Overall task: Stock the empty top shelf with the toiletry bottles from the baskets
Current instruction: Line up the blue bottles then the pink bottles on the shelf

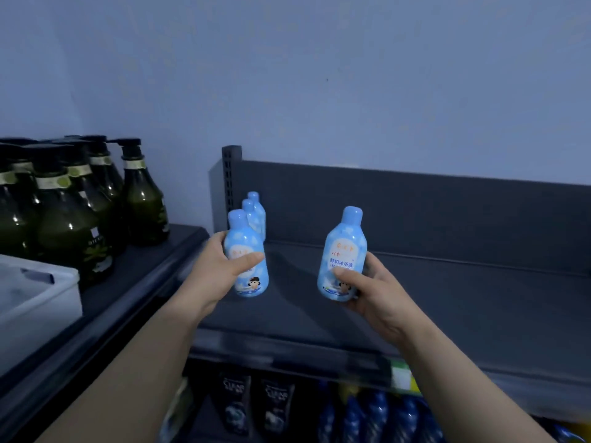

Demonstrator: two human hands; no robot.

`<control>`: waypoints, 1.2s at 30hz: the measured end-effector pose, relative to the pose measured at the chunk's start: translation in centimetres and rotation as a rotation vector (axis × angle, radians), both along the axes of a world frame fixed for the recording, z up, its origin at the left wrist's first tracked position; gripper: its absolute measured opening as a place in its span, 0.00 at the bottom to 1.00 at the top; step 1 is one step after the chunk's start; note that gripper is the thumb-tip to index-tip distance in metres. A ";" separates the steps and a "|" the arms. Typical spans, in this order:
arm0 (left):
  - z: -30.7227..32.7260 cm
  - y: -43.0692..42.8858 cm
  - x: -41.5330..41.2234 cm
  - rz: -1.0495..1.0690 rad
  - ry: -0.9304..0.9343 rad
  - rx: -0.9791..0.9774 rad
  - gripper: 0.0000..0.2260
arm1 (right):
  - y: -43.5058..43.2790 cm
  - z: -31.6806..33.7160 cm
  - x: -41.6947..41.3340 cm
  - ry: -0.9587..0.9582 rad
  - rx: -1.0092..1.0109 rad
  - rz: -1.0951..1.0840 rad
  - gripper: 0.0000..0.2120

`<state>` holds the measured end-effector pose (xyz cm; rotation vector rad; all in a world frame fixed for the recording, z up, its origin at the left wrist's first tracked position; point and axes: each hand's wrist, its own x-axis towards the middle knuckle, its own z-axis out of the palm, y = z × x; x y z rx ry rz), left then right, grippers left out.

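My left hand (pixel 220 266) grips a light blue toiletry bottle (pixel 246 251) that stands upright at the left end of the dark top shelf (pixel 463 302). Two more light blue bottles (pixel 256 212) stand in a row right behind it, near the shelf's upright post. My right hand (pixel 367 289) holds a second light blue bottle (pixel 343 251) by its lower part, upright and slightly above the shelf's middle. No basket is in view.
Several dark green pump bottles (pixel 73 206) fill the neighbouring shelf on the left, with a white plastic bin (pixel 35 302) in front of them. Below the top shelf stand black shampoo bottles (pixel 252 407) and dark blue bottles (pixel 377 417). The shelf's back panel (pixel 415 212) rises behind.
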<state>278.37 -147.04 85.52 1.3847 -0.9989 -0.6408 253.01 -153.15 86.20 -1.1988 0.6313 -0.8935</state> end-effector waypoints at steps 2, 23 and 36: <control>0.2 -1.5 2.3 0.004 -0.022 0.004 0.21 | -1.3 -0.1 2.4 0.001 0.010 -0.018 0.20; -2.3 -8.7 7.7 0.060 -0.188 0.007 0.27 | -5.5 -2.1 11.1 0.074 0.008 -0.109 0.21; -2.2 -4.7 10.5 0.140 -0.214 0.014 0.14 | -2.7 -4.3 17.0 0.290 -0.176 -0.035 0.24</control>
